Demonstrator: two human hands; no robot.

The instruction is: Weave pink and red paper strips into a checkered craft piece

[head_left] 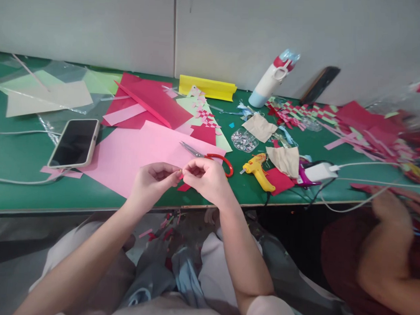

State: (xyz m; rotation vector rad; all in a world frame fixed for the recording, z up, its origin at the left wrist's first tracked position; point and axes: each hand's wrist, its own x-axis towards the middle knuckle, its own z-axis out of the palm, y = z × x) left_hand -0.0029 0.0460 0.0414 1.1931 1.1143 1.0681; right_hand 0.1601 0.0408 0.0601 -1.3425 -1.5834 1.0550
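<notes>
Over the near edge of a pink paper sheet [120, 150], my left hand [153, 182] and my right hand [209, 182] meet fingertip to fingertip. Both are closed in a pinch around something tiny, with a hint of pink and yellow showing; it is too small to name. Just behind my right hand lie scissors [193, 150] with red handles, partly covered by that hand. A red paper scrap [183, 187] rests on the table below my fingers. To the right is a yellow hot glue gun [259, 172].
A phone [75, 143] lies left on the green table [20, 158]. Red paper [157, 98], a yellow folded strip [207, 87], a bottle [273, 81] and a bead box [244, 140] sit farther back. At right are woven paper strips [301, 112], cables and another person's arm [386, 242].
</notes>
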